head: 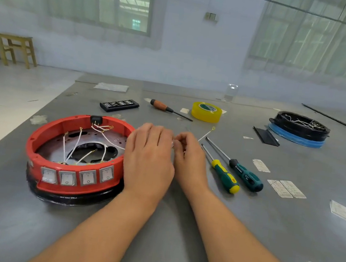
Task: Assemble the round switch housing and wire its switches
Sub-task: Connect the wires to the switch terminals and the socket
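1. The left hand lies back-up, so its fingertips and whatever they touch are hidden.
2. The right hand curls over a white wire; only the wire's far end with its ring terminal shows.
3. The left hand covers the right side of the red switch housing.
4. Print on the paper labels is too small to read.
5. Both forearms are cut off by the bottom edge.

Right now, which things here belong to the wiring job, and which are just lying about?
In use:
red housing
switches
white wire
left hand
right hand

Lying about:
yellow tape
three screwdrivers
bit case
black ring
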